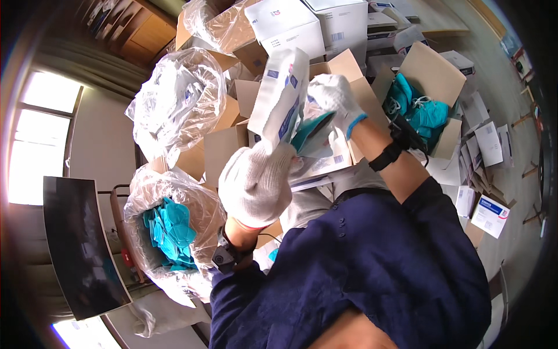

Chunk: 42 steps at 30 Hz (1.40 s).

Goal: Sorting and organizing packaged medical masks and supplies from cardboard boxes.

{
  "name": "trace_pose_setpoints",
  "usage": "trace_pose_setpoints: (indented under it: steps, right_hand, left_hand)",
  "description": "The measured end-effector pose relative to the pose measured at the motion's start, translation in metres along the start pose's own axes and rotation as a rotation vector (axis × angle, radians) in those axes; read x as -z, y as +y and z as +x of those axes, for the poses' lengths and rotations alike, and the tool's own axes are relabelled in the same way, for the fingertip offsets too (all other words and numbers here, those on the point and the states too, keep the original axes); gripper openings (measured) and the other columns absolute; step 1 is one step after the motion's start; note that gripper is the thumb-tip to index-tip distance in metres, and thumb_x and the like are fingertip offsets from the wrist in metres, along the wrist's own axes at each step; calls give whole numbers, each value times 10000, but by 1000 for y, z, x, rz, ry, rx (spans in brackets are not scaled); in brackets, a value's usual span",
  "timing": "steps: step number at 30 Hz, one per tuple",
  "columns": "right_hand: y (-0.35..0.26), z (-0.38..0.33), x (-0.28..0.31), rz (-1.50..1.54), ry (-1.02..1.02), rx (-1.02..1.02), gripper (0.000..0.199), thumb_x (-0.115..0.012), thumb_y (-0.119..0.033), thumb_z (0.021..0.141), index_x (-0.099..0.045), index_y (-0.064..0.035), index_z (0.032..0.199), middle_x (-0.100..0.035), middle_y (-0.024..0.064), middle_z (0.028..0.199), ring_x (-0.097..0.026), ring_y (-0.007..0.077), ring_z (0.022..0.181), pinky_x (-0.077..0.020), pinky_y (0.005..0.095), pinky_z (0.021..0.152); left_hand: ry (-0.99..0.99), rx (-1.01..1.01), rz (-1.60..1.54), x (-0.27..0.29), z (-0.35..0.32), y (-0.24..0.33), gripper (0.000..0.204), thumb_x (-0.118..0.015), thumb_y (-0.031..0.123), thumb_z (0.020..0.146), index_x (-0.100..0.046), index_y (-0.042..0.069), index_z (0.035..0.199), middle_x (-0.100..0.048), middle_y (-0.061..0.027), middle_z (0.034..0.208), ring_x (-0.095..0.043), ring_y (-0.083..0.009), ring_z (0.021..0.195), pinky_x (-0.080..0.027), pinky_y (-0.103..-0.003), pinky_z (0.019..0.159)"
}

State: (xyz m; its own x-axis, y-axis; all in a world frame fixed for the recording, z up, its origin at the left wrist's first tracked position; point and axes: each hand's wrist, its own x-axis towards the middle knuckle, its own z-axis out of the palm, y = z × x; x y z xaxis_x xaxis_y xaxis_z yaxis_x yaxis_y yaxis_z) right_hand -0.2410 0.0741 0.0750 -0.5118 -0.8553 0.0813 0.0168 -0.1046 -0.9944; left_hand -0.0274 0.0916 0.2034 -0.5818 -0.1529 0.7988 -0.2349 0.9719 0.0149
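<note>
My left hand (256,186), in a white knit glove, is closed around the lower end of a white paper pouch (278,96) with blue print. The pouch stands tilted upright in front of me. A folded teal face mask (311,132) lies between my hands, close to the pouch's lower edge. My right hand (337,96), gloved in white with a blue cuff, is beside the pouch's right side with its fingers curled in. Whatever those fingers grip is hidden by the glove and pale wrapping.
On the left stands a plastic-lined bin (136,206) of teal masks, below a clear bag (177,99) of white packets. An open carton (433,64) at right holds more masks. White boxes (285,26) stack at the back; flattened cartons (488,142) litter the right floor.
</note>
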Motion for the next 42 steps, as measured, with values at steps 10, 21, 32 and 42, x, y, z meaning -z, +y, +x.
trace_pose_setpoints:
  steps: [10, 21, 32, 42]
  right_hand:
    - [-58, -35, 18, -274, 62, 458, 180, -667, -127, 863, -690, -57, 1027, -703, 70, 959, -667, 181, 840, -534, 322, 765]
    - [-31, -57, -10, -485, -1, 555, 212, -747, -199, 810, -670, -82, 969, -675, 104, 873, -661, 289, 814, -533, 386, 727]
    - [-15, -59, -7, -631, -117, 813, 141, -683, -117, 796, -720, -118, 932, -654, 67, 917, -637, 260, 864, -528, 374, 757]
    - [-7, -39, -27, -470, -54, 378, 63, -654, -123, 804, -681, -73, 777, -670, 117, 807, -652, 319, 770, -519, 411, 670]
  left_hand:
    - [-383, 46, -145, -8, -5, -51, 107, -710, -1, 741, -675, 71, 812, -642, -74, 792, -638, -271, 707, -512, -341, 624]
    - [-445, 233, -248, -61, -43, -60, 28, -678, 103, 836, -679, 79, 852, -636, -80, 804, -643, -305, 776, -516, -376, 698]
    - [-529, 419, -403, -71, -51, -68, 234, -679, 136, 850, -669, 83, 1078, -667, -138, 923, -668, -338, 864, -535, -383, 769]
    - [-439, 378, -176, -83, -64, -52, 75, -634, 116, 849, -663, 47, 842, -655, -174, 752, -646, -364, 700, -519, -425, 663]
